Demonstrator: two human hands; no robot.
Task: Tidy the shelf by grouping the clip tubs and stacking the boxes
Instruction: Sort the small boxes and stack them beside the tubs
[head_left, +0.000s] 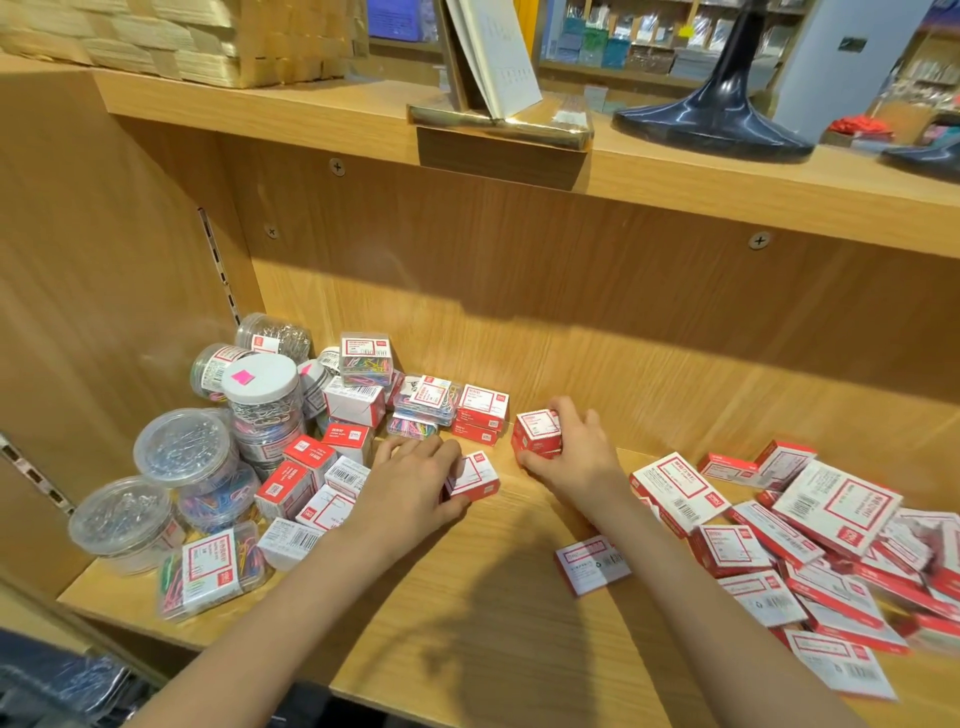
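Box-stacking step under way on wooden shelf (519, 597). Right hand (576, 452) grips two-high stack of small red boxes (537, 439). Left hand (415, 478) curls round single red box (472, 475) just left of stack. Clip tubs (182, 452) already clustered far left of left hand — loose flat boxes (805, 525) scattered right of right hand. Next, likely: lift single box onto stack, edges squared.

This is a stationery shop. A light wooden display shelf (519, 545) carries many identical small red-and-white cardboard boxes (779, 530) with barcodes, and clear round plastic tubs of paper clips (182, 452), one bearing a pink price sticker (241, 376). Behind the upper wooden ledge (311, 111), further racks of packaged goods (634, 41) line the background.
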